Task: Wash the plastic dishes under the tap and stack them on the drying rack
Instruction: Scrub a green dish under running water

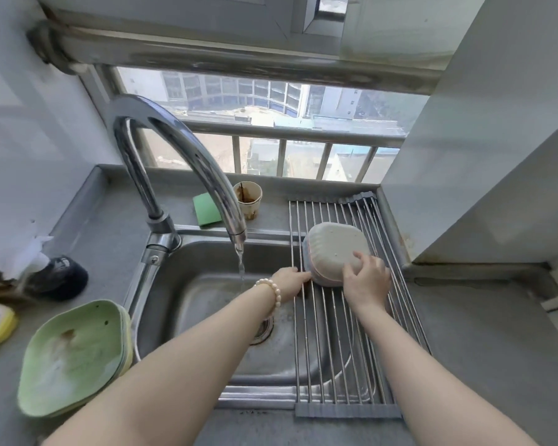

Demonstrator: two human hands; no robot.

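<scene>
Both your hands are on the upturned dishes [334, 249] on the rack [345, 349], right hand [366, 280] curled over their near edge, left hand [290, 280] touching their side with straight fingers, while the unwashed stack [74, 355] waits on the counter [103, 226] far left, nearer your left.

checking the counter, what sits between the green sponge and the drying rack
In the head view, a stained paper cup stands on the ledge behind the sink, between the green sponge and the drying rack. The tap's spout crosses in front of the sponge.

Bare forearms; pearl bracelet [270, 292] on left wrist.
</scene>
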